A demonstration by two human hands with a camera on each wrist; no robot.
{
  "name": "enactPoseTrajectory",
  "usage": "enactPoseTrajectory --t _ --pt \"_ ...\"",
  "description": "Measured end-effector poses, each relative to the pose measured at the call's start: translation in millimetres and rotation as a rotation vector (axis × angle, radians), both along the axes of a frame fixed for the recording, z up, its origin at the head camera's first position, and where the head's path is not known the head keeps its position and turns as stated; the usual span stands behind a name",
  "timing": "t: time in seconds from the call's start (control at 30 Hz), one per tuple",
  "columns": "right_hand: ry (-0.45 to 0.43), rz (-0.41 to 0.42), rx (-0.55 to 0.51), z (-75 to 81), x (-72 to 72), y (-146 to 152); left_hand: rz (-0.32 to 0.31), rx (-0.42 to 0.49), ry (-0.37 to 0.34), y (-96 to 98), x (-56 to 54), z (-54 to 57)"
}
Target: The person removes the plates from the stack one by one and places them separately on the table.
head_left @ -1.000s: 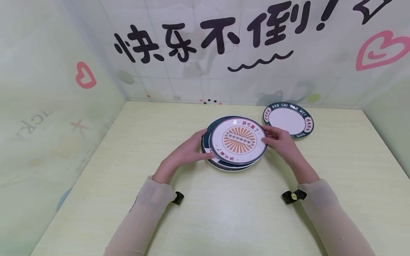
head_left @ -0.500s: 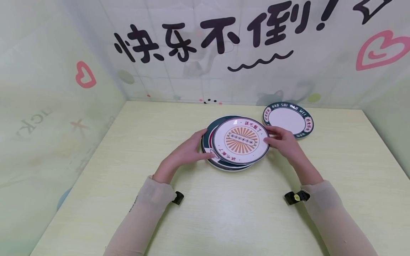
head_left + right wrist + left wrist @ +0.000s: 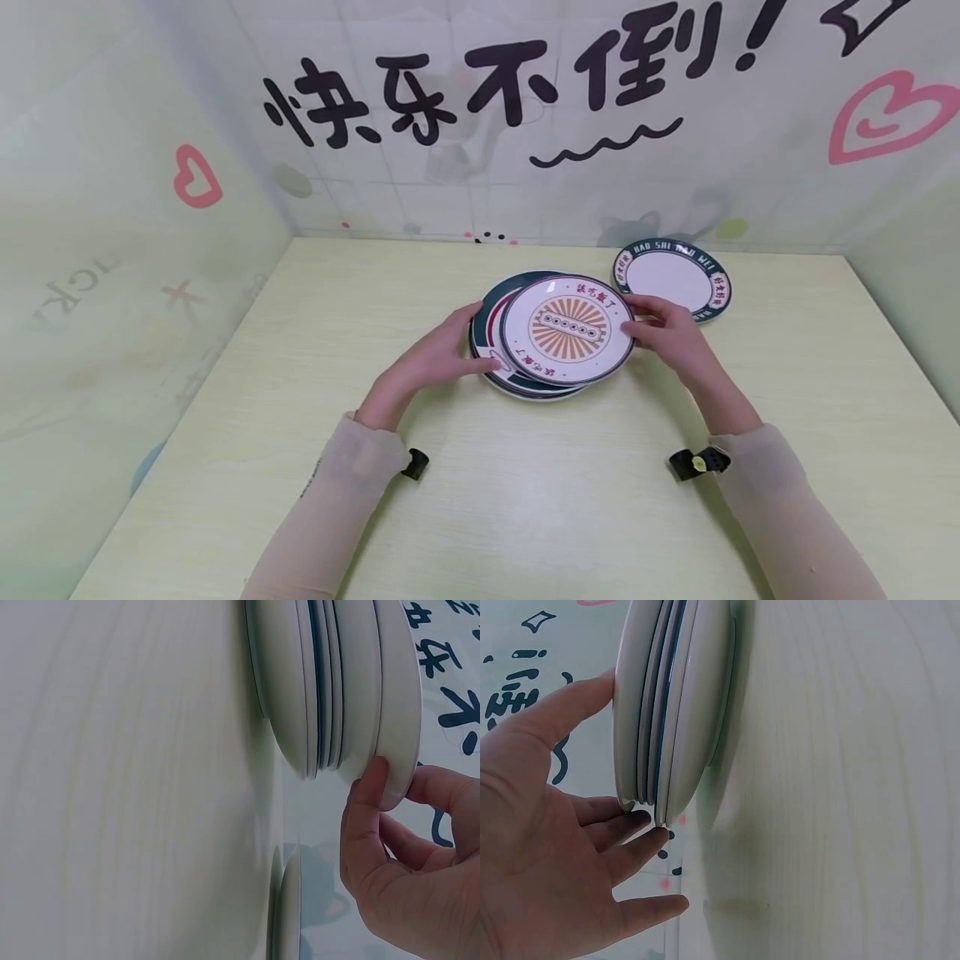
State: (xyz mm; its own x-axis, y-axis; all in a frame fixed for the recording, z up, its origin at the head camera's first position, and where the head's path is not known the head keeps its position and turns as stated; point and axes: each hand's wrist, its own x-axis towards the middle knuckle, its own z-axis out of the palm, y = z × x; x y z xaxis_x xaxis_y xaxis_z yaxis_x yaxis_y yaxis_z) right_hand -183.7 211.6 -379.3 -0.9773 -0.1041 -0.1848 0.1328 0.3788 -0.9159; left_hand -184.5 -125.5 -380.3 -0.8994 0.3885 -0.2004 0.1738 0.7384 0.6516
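Note:
A white plate point(image 3: 568, 329) with an orange sunburst and red characters lies on top of a stack, offset to the right. Beneath it, the lower plates point(image 3: 497, 295) show dark green rims and a red ring at the left. My right hand point(image 3: 671, 337) pinches the top plate's right edge, thumb above and fingers underneath. In the right wrist view that plate point(image 3: 401, 697) sticks out past the others. My left hand point(image 3: 438, 354) rests against the stack's left side. The left wrist view has its fairly straight fingers point(image 3: 637, 855) and thumb touching the plate rims.
A separate plate point(image 3: 671, 282) with a green lettered rim lies behind the right hand, near the back wall point(image 3: 412, 192). The pale wooden table point(image 3: 540, 500) meets printed walls at the back and sides. A black strap point(image 3: 697, 463) sits at the right wrist.
The top plate has slid slightly to the right with my right hand, baring more of the red-ringed plate below. My left hand has stayed in place at the stack.

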Motion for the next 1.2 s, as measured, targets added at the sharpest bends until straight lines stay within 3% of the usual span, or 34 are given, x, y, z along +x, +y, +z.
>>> enactPoseTrajectory --t 1.2 --pt "-0.036 -0.031 -0.022 5.5 6.3 1.7 0.008 -0.008 -0.007 -0.9 -2.3 -0.4"
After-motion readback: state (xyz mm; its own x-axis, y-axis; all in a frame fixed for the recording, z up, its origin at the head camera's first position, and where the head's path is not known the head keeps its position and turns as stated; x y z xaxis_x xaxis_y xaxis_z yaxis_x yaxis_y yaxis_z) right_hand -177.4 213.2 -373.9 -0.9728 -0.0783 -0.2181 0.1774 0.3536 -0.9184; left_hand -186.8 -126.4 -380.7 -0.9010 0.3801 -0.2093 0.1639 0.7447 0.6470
